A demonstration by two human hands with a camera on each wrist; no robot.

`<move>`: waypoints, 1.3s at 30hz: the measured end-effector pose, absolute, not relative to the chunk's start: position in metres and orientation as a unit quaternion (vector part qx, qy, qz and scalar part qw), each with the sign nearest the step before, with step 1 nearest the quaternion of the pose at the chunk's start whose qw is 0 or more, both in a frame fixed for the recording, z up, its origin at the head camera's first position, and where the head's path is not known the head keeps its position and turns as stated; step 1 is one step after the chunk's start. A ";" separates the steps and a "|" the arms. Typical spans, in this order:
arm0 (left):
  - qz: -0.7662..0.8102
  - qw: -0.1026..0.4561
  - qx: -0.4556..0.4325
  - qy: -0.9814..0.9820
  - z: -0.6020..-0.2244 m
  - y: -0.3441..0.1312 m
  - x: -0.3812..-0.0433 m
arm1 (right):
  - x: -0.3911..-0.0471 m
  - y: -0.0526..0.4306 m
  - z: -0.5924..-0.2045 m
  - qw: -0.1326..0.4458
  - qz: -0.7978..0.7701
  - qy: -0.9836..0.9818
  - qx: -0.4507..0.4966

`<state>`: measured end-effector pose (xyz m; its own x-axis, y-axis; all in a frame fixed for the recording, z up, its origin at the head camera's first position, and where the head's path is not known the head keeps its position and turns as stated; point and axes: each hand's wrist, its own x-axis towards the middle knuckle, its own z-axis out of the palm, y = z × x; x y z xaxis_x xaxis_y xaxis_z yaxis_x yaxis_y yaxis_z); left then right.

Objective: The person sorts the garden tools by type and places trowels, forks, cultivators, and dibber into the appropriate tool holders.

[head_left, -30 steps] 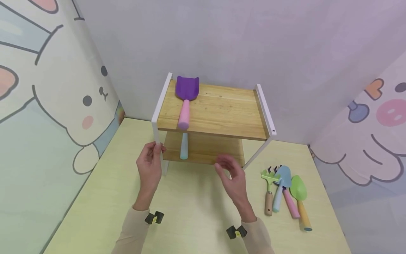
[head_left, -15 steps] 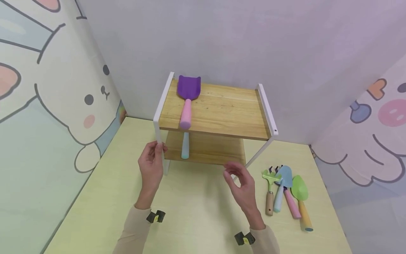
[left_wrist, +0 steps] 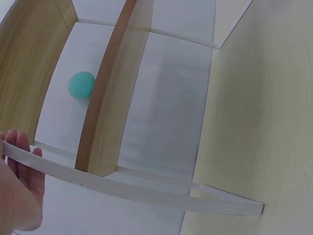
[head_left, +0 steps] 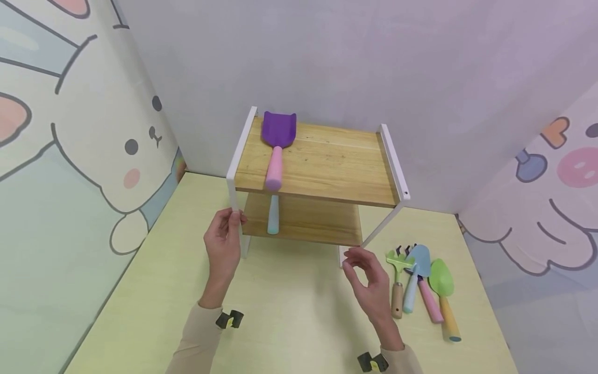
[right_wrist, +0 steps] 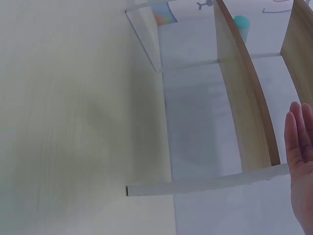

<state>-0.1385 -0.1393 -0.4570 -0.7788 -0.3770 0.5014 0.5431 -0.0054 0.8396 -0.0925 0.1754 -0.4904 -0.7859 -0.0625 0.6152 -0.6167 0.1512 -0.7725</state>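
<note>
A two-tier wooden shelf (head_left: 331, 161) with white side frames stands against the back wall. My left hand (head_left: 223, 244) pinches its front left post (head_left: 232, 196) between thumb and fingers; the left wrist view shows fingers wrapped behind that white post (left_wrist: 132, 190). A purple scoop (head_left: 279, 130) with a pink handle lies on the upper tier at left. Below it, a light blue handle (head_left: 273, 215) pokes out from the lower tier, its other end hidden. My right hand (head_left: 371, 280), loosely curved and holding nothing, hovers in front of the shelf's right front leg.
Right of the shelf, garden tools lie grouped on the table (head_left: 289, 311): a green hand rake (head_left: 398, 262), a blue trowel (head_left: 419, 259), a pink-handled tool (head_left: 430, 301) partly covered, and a green trowel (head_left: 441, 278) with a yellow handle. Patterned walls enclose the table.
My right hand has drawn back from the lower tier's front edge, toward the right and nearer to me. The left hand stays at the post; the tools have not moved.
</note>
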 end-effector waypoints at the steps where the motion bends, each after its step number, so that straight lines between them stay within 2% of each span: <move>1: -0.707 0.325 -0.067 -0.625 -0.457 -0.139 -0.139 | -0.092 0.178 -0.492 0.230 0.607 -0.724 0.233; 8: -0.705 0.328 -0.071 -0.625 -0.457 -0.141 -0.139 | -0.087 0.191 -0.505 0.246 0.605 -0.726 0.217; 39: -0.705 0.316 -0.061 -0.632 -0.458 -0.140 -0.137 | -0.061 0.250 -0.531 0.188 0.589 -0.785 0.034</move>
